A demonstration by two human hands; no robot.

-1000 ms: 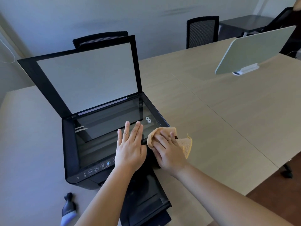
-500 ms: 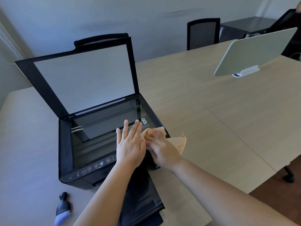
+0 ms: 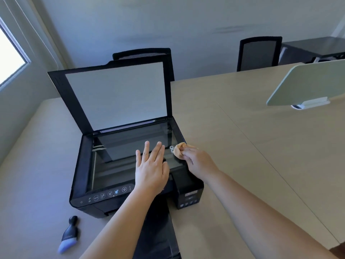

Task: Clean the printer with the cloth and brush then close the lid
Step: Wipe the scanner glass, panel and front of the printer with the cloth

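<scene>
Daylight from window [image 3: 11,53] left; soft shadows; wide-angle edge distortion.

Office: long desks [image 3: 242,128], mesh chairs [image 3: 259,53], printer [image 3: 130,174].

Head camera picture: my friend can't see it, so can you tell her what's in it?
A person's right hand wipes the right edge of an open black printer with an orange cloth, while the left hand rests flat on the scanner glass. The lid stands up, and a small brush lies on the table.
</scene>
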